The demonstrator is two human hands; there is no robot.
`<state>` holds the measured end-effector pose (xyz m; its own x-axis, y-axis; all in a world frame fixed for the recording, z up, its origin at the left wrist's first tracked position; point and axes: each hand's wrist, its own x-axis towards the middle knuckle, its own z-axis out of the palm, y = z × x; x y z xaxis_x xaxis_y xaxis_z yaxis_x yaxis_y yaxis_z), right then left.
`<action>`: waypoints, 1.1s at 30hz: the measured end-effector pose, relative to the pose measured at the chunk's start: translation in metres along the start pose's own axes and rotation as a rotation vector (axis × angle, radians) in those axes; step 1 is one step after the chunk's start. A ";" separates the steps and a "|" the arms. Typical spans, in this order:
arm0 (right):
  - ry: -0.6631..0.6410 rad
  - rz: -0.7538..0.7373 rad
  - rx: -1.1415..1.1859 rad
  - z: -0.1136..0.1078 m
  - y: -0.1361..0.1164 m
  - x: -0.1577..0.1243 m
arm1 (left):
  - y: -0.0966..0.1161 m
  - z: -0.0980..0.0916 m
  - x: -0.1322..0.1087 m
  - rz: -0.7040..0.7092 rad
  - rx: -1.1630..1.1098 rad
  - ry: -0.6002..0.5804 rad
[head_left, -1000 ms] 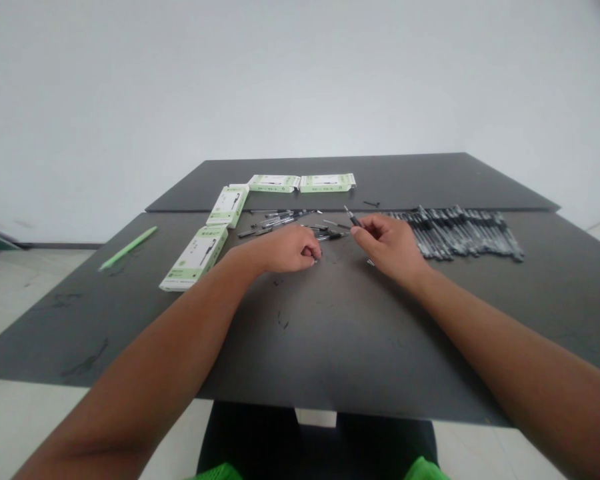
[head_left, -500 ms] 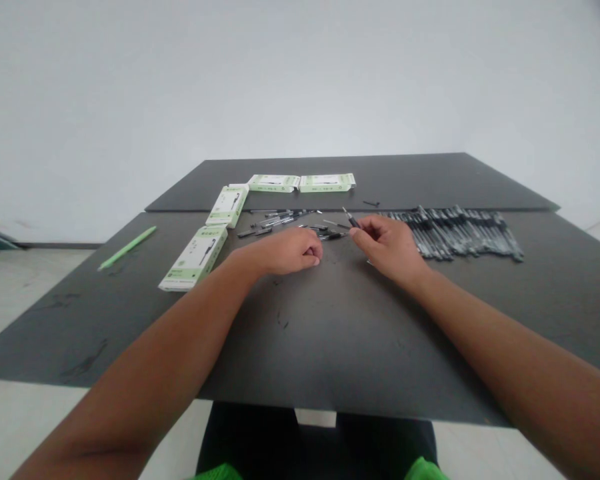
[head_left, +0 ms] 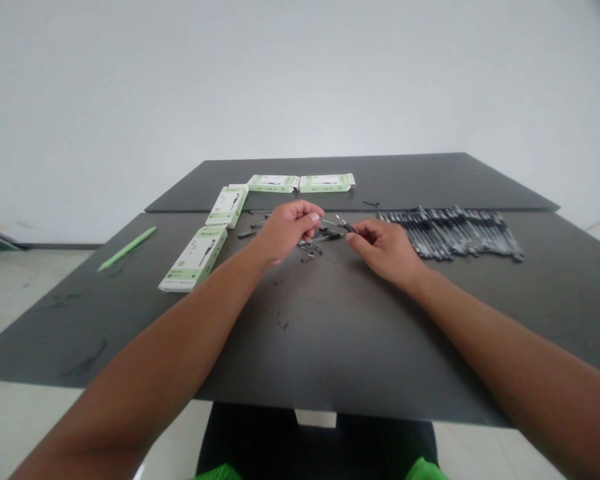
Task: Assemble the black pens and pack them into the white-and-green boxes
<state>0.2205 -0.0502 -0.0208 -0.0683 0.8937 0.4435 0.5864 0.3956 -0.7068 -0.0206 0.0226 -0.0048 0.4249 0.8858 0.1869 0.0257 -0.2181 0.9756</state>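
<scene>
In my right hand point(head_left: 385, 247) is a black pen point(head_left: 347, 227), pinched between thumb and fingers, its bare metal tip pointing up and left. My left hand point(head_left: 295, 230) is just left of that tip, thumb and forefinger pressed together. Whatever lies between these fingertips is too small to make out. Loose pen parts point(head_left: 313, 248), some dark and some clear, lie on the table below and behind the left hand, which hides part of them. Close to my right hand is a row of several black, clear-barrelled pens point(head_left: 460, 233), laid side by side.
Green-and-white pen boxes point(head_left: 195, 259) lie at the left, and more such boxes point(head_left: 327, 183) lie at the back of the dark table point(head_left: 330, 347). A light green pen point(head_left: 127, 249) rests at far left. A small dark piece point(head_left: 371, 203) lies near the table seam.
My left hand has lifted and turned from a curled, lowered pose to a pinch near the pen tip, uncovering small parts. My right hand has shifted slightly left and down with the pen.
</scene>
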 end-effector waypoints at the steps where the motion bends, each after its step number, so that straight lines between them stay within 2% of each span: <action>1: -0.006 -0.003 0.002 0.000 0.000 0.000 | -0.001 0.001 0.000 -0.009 -0.045 -0.001; 6: -0.031 -0.029 0.012 0.000 -0.001 0.001 | -0.001 0.006 -0.003 -0.051 -0.183 -0.027; 13: -0.070 -0.032 -0.022 0.000 -0.002 0.000 | 0.000 0.010 -0.005 -0.069 -0.202 -0.041; 33: -0.121 -0.066 -0.054 -0.001 -0.005 0.000 | 0.003 0.011 -0.007 -0.018 -0.014 -0.042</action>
<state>0.2183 -0.0523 -0.0166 -0.2029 0.8862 0.4165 0.6194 0.4456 -0.6463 -0.0136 0.0112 -0.0050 0.4624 0.8714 0.1640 0.0213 -0.1958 0.9804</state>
